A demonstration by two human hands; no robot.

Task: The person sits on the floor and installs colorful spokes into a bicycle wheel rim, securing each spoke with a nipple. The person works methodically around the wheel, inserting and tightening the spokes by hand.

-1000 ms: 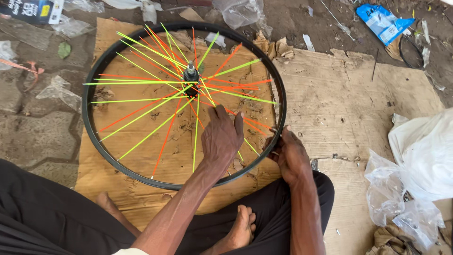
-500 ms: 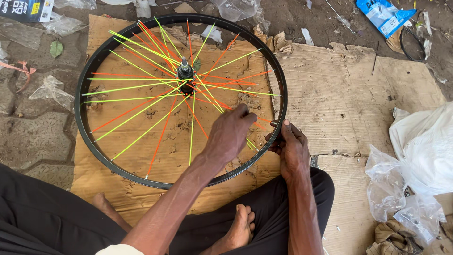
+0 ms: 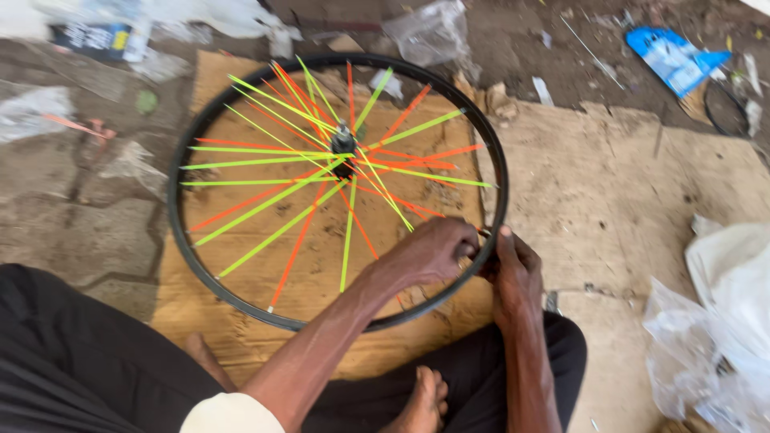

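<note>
Orange and green spokes point(image 3: 321, 172) fill the wheel point(image 3: 180, 240) lying on cardboard point(image 3: 642, 184); my left hand point(image 3: 429, 252) and right hand point(image 3: 513, 273) pinch one spoke end at the near rim, fitting unfinished by my reading.

Your left hand point(image 3: 429, 252) and right hand point(image 3: 513, 269) cover the stretch of black wheel rim point(image 3: 180, 240) they meet over, so whatever your fingertips pinch there cannot be told, while the white plastic bags point(image 3: 722, 321) are cut off by the right edge and motion-blurred.
</note>
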